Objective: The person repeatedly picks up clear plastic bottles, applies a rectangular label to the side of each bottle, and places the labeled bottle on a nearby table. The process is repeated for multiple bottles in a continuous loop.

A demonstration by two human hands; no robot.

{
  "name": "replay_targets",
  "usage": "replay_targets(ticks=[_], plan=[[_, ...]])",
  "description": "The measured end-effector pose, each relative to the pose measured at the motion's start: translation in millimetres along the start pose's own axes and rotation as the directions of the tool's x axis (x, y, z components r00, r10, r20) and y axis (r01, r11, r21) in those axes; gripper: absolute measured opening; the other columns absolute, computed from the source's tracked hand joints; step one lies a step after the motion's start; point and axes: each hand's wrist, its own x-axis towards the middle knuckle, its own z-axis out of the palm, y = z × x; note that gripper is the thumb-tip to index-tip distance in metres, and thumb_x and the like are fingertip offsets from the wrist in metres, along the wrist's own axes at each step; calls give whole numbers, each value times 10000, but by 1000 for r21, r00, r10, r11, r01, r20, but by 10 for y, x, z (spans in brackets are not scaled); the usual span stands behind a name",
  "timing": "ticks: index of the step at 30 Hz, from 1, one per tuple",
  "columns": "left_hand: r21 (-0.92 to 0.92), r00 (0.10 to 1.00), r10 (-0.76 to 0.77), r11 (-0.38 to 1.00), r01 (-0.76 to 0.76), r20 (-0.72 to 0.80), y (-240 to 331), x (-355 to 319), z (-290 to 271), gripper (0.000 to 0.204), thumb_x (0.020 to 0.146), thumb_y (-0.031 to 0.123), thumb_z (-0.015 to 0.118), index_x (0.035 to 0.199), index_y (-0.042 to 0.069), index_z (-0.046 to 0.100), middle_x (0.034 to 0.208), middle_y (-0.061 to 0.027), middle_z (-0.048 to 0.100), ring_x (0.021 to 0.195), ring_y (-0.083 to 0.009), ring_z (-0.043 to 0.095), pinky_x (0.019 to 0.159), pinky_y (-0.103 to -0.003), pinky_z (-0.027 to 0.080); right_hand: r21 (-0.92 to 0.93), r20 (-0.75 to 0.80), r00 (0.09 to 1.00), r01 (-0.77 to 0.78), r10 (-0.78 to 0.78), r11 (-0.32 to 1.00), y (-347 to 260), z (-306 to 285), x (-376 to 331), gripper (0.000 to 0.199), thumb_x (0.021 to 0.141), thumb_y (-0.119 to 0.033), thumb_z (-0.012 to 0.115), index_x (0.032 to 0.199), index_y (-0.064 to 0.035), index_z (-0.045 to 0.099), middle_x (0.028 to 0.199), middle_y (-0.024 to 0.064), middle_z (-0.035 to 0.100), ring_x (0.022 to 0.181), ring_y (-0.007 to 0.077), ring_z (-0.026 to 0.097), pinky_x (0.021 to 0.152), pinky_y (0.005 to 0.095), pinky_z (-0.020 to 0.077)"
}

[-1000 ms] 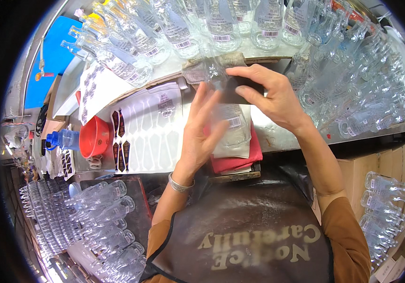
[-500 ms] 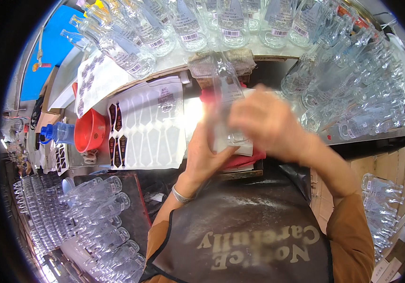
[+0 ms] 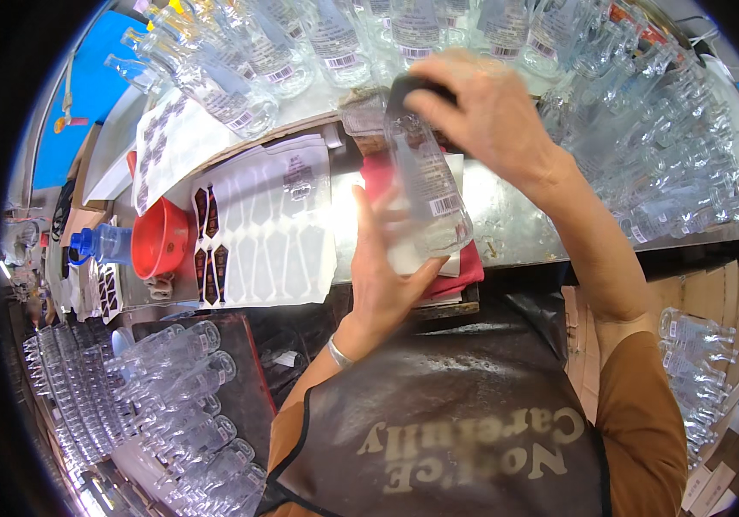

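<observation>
A clear glass bottle with a printed label lies tilted in front of me, its base toward me. My left hand cups its lower end, the thumb by the base and the fingers partly blurred behind the glass. At the bottle's neck end my right hand grips a black, curved, pad-like piece, whose exact kind I cannot make out. Beneath the bottle are a red cloth and white paper. A folded greyish cloth sits by the neck end.
Labelled glass bottles line the far shelf, and many more crowd the right. To the left lie a sticker sheet with dark labels, a red bowl and a blue-capped plastic bottle. More bottles stand lower left.
My right hand has moved up and away from the bottle's middle to its neck end, where the black piece now shows. The bottle's base has shifted slightly right; my left hand stays beside it.
</observation>
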Motion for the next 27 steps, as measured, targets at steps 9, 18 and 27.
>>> replay_targets(ticks=[9, 18, 27], plan=[[-119, 996, -60, 991, 67, 63, -154, -91, -68, 1217, 776, 0, 807, 1595, 60, -91, 1486, -225, 454, 1221, -294, 580, 1038, -389, 460, 114, -56, 985, -154, 161, 982, 69, -159, -8, 82, 831, -165, 667, 871, -93, 665, 862, 97, 660, 792, 312, 665, 718, 418, 541], [-205, 987, -89, 972, 116, 137, -238, -63, -152, 1106, 794, -89, 714, 1608, 66, -19, 1531, -245, 389, 1367, -307, 470, 1113, -429, 405, 347, 72, 965, -260, 251, 901, 76, -253, -226, 159, 866, -86, 693, 1008, -16, 686, 921, 107, 668, 766, 255, 657, 685, 329, 518], [-200, 984, -93, 972, 123, 153, -294, -55, -184, 1048, 806, 6, 741, 1603, 24, 62, 1476, -224, 483, 1313, -296, 530, 1086, -385, 410, 386, 93, 984, -175, 150, 906, -32, -215, -821, 248, 847, -94, 711, 1081, -17, 679, 943, 117, 695, 835, 252, 683, 773, 347, 537]])
